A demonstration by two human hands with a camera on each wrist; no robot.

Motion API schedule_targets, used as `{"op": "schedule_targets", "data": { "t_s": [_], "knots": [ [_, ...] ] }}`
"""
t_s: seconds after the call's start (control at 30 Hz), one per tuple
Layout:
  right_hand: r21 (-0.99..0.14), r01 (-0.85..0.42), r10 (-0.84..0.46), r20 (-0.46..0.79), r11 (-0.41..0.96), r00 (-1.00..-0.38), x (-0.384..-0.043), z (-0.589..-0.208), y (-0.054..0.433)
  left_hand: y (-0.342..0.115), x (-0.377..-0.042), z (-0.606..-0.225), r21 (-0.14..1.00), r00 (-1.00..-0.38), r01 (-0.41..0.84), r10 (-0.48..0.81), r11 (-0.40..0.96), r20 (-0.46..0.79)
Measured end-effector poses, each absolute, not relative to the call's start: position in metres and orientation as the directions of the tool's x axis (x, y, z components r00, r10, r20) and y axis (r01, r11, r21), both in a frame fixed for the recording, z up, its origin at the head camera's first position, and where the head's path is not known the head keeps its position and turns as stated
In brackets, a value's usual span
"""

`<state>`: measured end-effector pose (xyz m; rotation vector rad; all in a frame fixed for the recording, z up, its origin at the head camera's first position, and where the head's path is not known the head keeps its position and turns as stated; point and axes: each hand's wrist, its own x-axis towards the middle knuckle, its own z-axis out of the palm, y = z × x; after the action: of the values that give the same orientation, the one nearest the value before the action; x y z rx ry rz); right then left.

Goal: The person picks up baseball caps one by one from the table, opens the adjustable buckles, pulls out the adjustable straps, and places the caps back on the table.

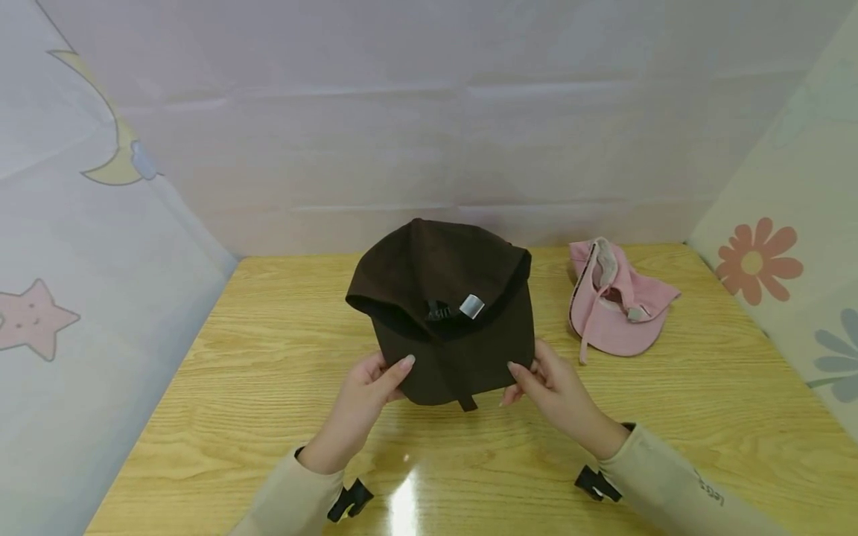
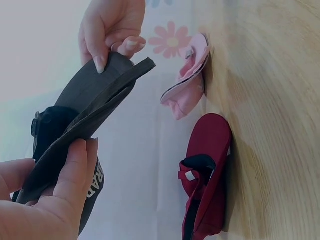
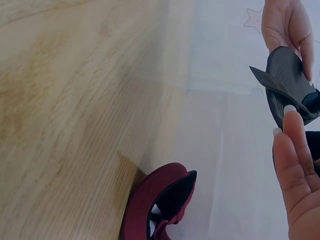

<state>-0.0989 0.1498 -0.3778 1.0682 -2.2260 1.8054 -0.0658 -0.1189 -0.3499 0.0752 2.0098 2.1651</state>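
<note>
Head view shows the dark cap (image 1: 436, 275) held up over the table (image 1: 281, 335), right in the middle. My left grip (image 1: 365, 391) pinches the edge of its brim (image 1: 492, 361) at about 7 o'clock. My right grip (image 1: 553, 383) pinches it at about 4 o'clock. Both thumbs are on top.

To do this well, I would squeeze softly so the brim does not bend. I would lift both sides the same, so the cap does not tip. The loose strap (image 1: 466, 403) sticks out past the brim near 6 o'clock, between my thumbs, so I should not pinch it.

The pink cap (image 1: 633, 286) lies well apart, at 3 o'clock. Left wrist view also shows a red cap (image 2: 212, 185), which head view does not show, so I should go slowly and not bump it.
</note>
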Motion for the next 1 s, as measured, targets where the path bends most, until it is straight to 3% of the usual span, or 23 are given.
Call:
{"op": "schedule_targets", "data": {
  "t_s": [0.4, 1.0],
  "knots": [
    [-0.838, -0.544, -0.468, 0.499, -0.045, -0.729, -0.099, -0.377, 0.148, -0.115, -0.059, -0.353, 0.997, -0.982, -0.082, 0.171, -0.015, -0.079],
    [-0.85, -0.527, -0.486, 0.461, -0.001, -0.742, -0.098, -0.378, 0.147, -0.125, -0.059, -0.36, 0.992, -0.992, -0.107, 0.074, -0.073, -0.102]
  ]
}}
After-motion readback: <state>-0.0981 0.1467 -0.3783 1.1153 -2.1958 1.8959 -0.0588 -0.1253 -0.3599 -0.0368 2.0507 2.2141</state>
